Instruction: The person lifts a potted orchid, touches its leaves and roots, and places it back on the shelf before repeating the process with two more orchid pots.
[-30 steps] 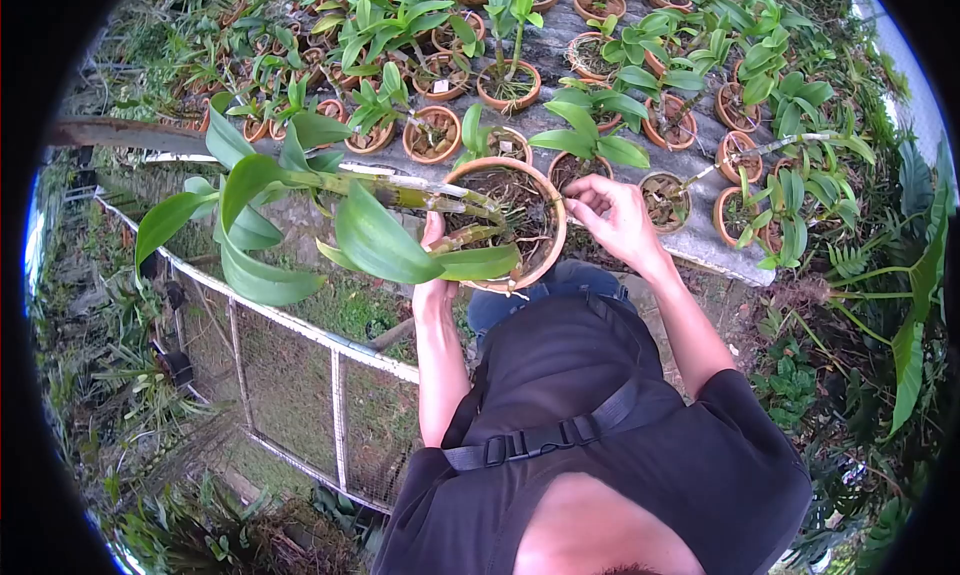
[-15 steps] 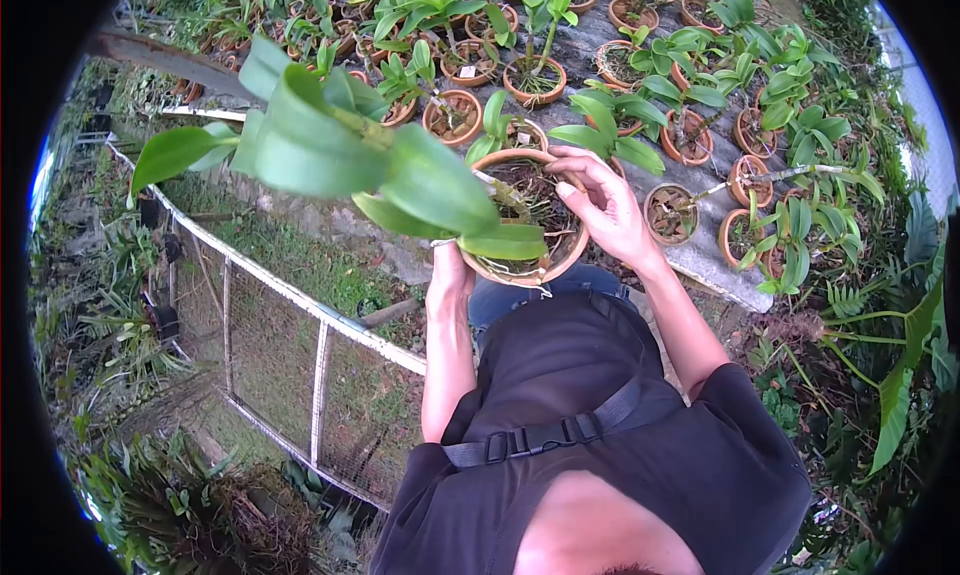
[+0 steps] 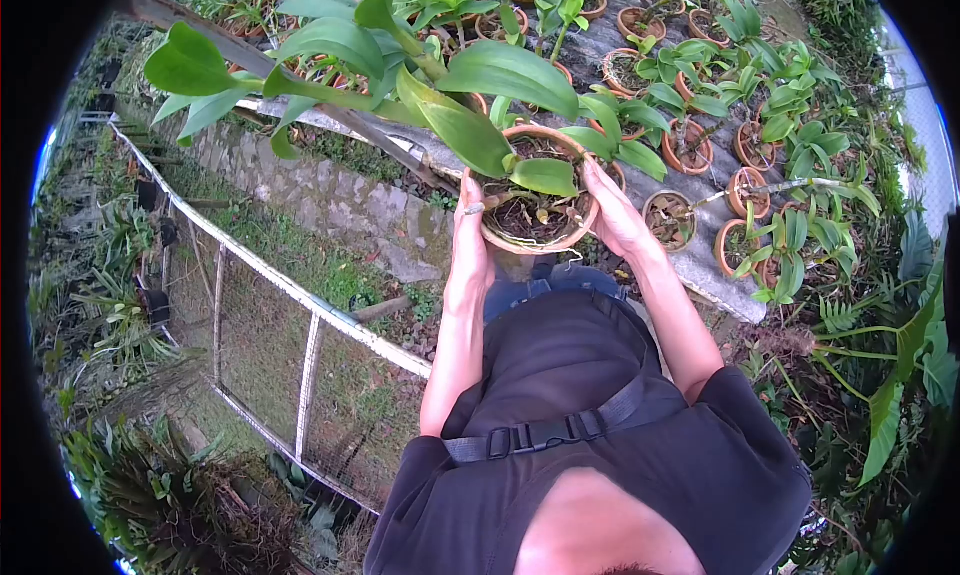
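Between my two hands is a round clay pot [image 3: 583, 237] with soil, roots and a large orchid plant [image 3: 335, 43] whose broad green leaves lean to the upper left. My left hand [image 3: 471, 237] presses against the pot's left side, its fingers pointing up. Against the right side lies my right hand [image 3: 616, 213], with its fingertips near the rim. Both hands hold the pot in front of my waist. One low leaf [image 3: 545, 176] covers part of the soil.
A grey bench [image 3: 715, 265] bears several potted orchids; one small pot [image 3: 669, 220] stands just right of my right hand. A wooden beam [image 3: 240, 53] crosses the upper left. A white metal-framed mesh panel [image 3: 310, 375] lies to the left, over grass.
The plant has turned, and its leaves have swung up and away from the pot's left side. My right hand has moved from the rim to the pot's right side; my left hand shows more fully.
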{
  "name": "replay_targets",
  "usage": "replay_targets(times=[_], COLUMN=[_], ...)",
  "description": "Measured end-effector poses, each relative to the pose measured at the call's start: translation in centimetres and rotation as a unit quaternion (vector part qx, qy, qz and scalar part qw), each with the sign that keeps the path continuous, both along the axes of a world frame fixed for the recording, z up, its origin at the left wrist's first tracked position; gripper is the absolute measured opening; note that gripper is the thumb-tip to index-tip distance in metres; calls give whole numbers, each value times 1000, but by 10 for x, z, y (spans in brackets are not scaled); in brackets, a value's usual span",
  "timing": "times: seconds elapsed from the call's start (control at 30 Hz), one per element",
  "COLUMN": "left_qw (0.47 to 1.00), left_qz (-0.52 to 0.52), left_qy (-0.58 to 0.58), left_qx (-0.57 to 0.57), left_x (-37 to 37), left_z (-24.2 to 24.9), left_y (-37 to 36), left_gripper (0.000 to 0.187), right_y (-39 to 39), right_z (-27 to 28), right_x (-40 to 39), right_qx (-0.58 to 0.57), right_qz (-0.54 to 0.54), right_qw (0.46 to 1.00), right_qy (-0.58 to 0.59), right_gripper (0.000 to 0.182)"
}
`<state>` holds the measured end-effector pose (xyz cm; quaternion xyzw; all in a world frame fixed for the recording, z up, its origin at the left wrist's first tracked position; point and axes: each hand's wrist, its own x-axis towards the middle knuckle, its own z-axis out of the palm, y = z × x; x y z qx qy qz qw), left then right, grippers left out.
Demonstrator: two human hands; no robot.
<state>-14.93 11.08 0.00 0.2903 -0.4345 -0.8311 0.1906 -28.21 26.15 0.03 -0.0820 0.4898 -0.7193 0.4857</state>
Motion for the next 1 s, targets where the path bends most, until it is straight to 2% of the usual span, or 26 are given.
replay_targets(times=[0.07,0.17,0.2,0.3,0.47,0.63,0.7,0.73,0.8,0.83,0.9,0.97,1.0], left_qw=[1000,1000,998,997,989,987,989,989,991,991,994,995,996], left_qz=[-5,-13,-30,-80,-90,-97,-62,-77,-64,-56,-56,-45,-36], left_qy=[10,-1,-9,-19,-31,-94,-83,-73,-37,-19,7,16,13], left_qx=[-15,21,52,7,115,89,101,105,116,122,96,83,84], left_x=[2,6,10,14,4,-1,-2,-1,-1,0,-2,-3,-3], left_z=[-10,12,18,18,8,13,12,10,1,-3,-6,-9,-11], left_y=[-2,3,0,-15,-35,-30,-21,-21,-19,-18,-21,-24,-25], left_gripper=[56,57,59,53,54,56,57,58,55,53,49,45,44], right_y=[-1,-2,-1,2,-1,-2,-3,-3,2,6,10,23,23], right_z=[-2,6,9,19,8,-7,-7,-5,8,20,41,80,87], right_x=[-2,-7,-10,-17,-24,-30,-30,-30,-27,-23,-18,0,2], right_qx=[-8,7,3,10,28,-2,12,19,88,121,64,79,47], right_qz=[-12,-24,-18,0,45,80,54,40,-55,-100,-262,-177,-95], right_qw=[1000,998,999,1000,999,996,998,995,961,927,797,778,760], right_qy=[4,65,45,-3,6,-42,42,84,257,340,540,598,642], right_gripper=[65,62,64,68,63,62,56,53,44,41,20,15,14])
